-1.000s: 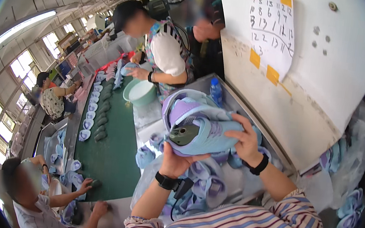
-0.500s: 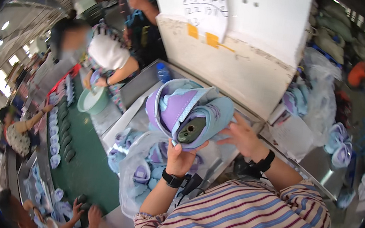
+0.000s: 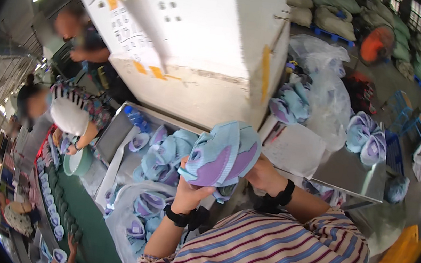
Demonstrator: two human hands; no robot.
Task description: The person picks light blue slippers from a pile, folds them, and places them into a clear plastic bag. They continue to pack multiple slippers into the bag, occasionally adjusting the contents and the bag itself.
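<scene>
White board panel (image 3: 200, 42) fills the field from ten to one o'clock, walling off the far side of the steel bench (image 3: 351, 173). At three o'clock, clear plastic bags (image 3: 324, 87) crowd the bench edge. At eight o'clock lies a heap of blue-and-purple uppers (image 3: 163, 155). At centre, the light-blue shoe upper (image 3: 223, 156) is grasped from below by the left hand (image 3: 190, 194) and from behind by the right hand (image 3: 265, 175); open floor lies at four o'clock.
</scene>
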